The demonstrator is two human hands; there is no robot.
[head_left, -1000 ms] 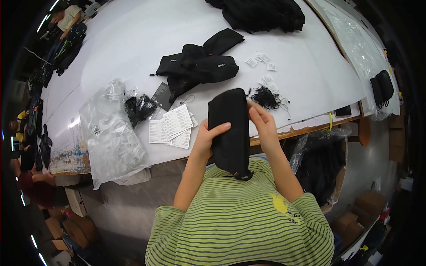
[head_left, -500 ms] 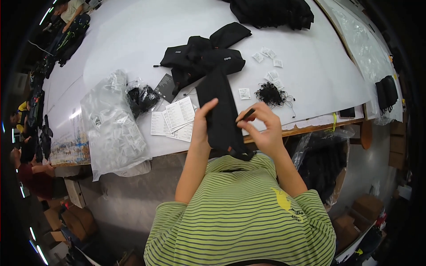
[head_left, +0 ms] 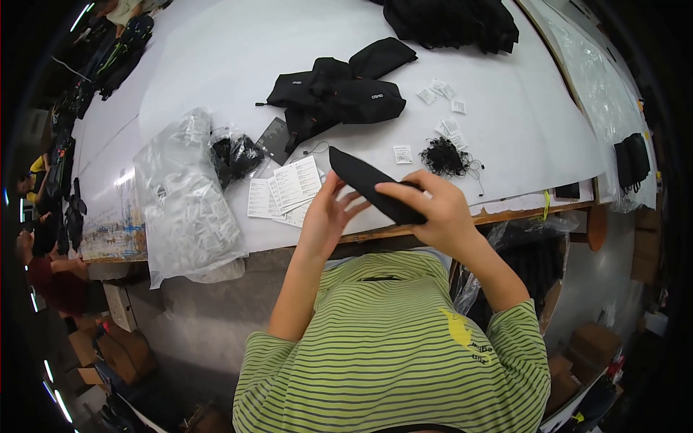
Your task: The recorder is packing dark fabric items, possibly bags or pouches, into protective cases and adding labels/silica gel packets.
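I hold a flat black fabric pouch [head_left: 361, 177] edge-on over the table's near edge. My right hand [head_left: 433, 209] grips its nearer end from above. My left hand [head_left: 328, 213] touches its underside with fingers spread. Just beyond my left hand lie white printed paper leaflets [head_left: 285, 189]. A tangle of black strings [head_left: 442, 156] sits on the table beyond my right hand, with small white tags [head_left: 402, 153] beside it.
A pile of black pouches [head_left: 339, 94] lies mid-table, more black fabric [head_left: 451, 22] at the far edge. A clear plastic bag of small white packets [head_left: 188, 206] and a small bag of black items [head_left: 234, 155] sit left. Cardboard boxes [head_left: 108, 346] stand on the floor.
The pouch, held upright in front of me before, has been turned down to lie nearly flat and edge-on. My right hand has shifted over its near end.
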